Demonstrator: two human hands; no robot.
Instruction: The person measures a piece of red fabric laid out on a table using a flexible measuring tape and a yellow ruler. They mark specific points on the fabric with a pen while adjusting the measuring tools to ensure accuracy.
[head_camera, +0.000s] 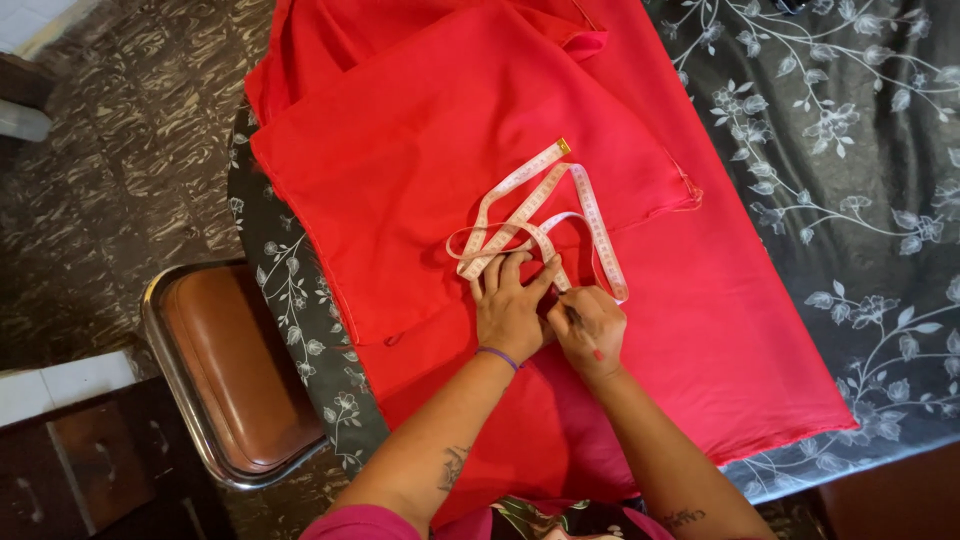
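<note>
Red fabric (700, 330) lying spread over near table edge, smooth, matte, folded layers farther back. Left hand (510, 310) pressing flat, fingers spread, gripping nothing. Right hand (590, 330) closing round slim marker (580, 325), possibly chalk pencil, tip touching cloth. Keeping cloth taut helps clean marking. Beyond hands, pale measuring tape (540, 215) looping loosely. Farther right, grey floral tablecloth (850, 150); left, brown stool (235, 370).

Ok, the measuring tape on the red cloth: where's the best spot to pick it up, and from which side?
Probably the free end with the metal tip of the measuring tape, approached from the far side. It lies flat and alone on the red cloth, away from the tangled loops and the left hand.
</note>
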